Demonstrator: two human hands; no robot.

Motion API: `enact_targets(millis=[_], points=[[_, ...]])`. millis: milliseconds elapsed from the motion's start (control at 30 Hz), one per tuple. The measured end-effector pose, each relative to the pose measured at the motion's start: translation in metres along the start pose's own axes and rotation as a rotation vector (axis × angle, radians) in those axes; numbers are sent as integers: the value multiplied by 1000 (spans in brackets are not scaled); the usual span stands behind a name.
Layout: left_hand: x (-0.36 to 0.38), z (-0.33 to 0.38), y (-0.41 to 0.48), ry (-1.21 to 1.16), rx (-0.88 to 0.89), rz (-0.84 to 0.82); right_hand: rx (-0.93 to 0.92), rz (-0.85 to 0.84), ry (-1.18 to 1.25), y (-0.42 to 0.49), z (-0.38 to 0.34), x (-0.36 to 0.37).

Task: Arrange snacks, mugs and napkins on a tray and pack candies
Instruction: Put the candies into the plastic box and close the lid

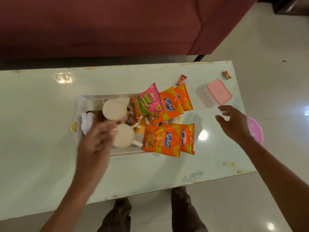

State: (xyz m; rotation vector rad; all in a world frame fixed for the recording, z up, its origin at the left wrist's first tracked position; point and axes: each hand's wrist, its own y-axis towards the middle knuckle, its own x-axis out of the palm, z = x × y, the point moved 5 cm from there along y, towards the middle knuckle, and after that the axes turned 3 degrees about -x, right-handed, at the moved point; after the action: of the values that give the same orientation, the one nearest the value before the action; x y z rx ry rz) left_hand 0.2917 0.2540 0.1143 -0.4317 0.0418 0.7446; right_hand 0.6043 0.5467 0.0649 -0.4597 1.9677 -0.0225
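With the tray [93,97] loaded, candy-packing starts: empty, spread right hand [234,121] nears the pink-lidded box [219,93]; blurred left hand [98,139], grip unclear, beside 2 mugs [115,111].

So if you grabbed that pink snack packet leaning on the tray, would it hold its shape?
Probably not. The pink snack packet looks puffed and glossy, so it would likely crumple, feel light, and maybe slip. It leans on a mug and an orange packet, so a nudge could topple it.

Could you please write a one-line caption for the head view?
Two bare hands hover over a tray of mugs and snack packets.
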Motion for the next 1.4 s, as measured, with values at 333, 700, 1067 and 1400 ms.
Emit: enact_targets(millis=[333,700,1067,1400], points=[[217,15,1,-569,-485,-211,-301,-314,-450,114,19,-7],[287,4,3,-519,-504,-143,-432,-456,-396,147,30,10],[302,-8,-2,-489,-641,-223,-623,-434,130,12,5,-72],[308,5,-33,-962,-872,-800,-1318,-278,-347,-48,-24,-89]])
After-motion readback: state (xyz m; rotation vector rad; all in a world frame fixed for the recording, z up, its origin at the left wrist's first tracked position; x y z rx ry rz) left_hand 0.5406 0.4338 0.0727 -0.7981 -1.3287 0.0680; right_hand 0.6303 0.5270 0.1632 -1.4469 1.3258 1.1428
